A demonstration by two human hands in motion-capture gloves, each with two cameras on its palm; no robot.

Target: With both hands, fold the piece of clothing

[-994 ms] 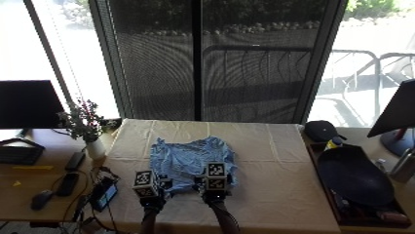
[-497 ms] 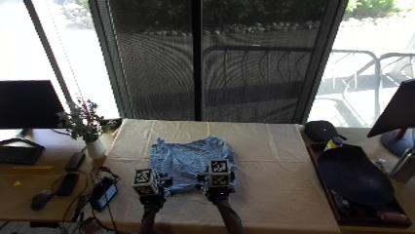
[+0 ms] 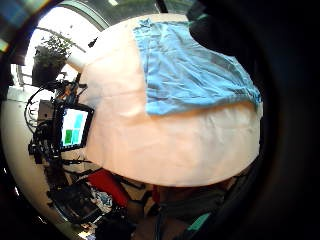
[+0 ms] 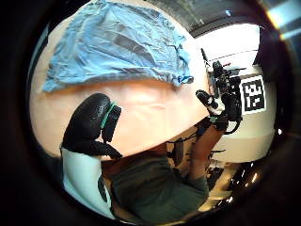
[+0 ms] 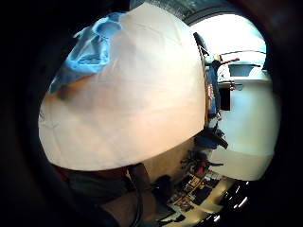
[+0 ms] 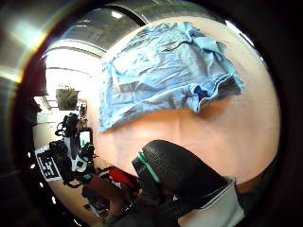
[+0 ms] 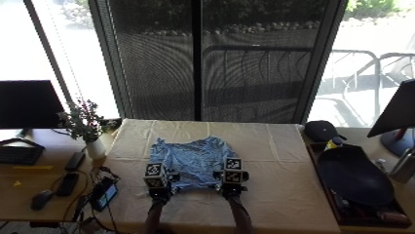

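Note:
A crumpled light blue garment (image 7: 191, 163) lies spread on the cream-covered table (image 7: 285, 195). My left hand (image 7: 158, 191) and right hand (image 7: 231, 189) hover at its near edge, one at each near corner. The palm views show the garment (image 3: 190, 70) (image 6: 161, 75) lying flat on the cloth, a little away from the palms, with no fold of it between any fingers. A gloved hand (image 4: 91, 125) with loosely curled fingers sits over bare tablecloth beside the garment (image 4: 117, 47). Another gloved hand (image 6: 175, 170) shows the same way. Neither holds anything.
A potted plant in a white vase (image 7: 96, 148) stands at the table's left edge, with a small lit screen (image 7: 103, 192) and cables beside it. A black cap (image 7: 321, 130) and a large black case (image 7: 353, 178) lie to the right. Bare tablecloth surrounds the garment.
Both hands have edged forward over the table toward the garment's near edge. The garment has not moved.

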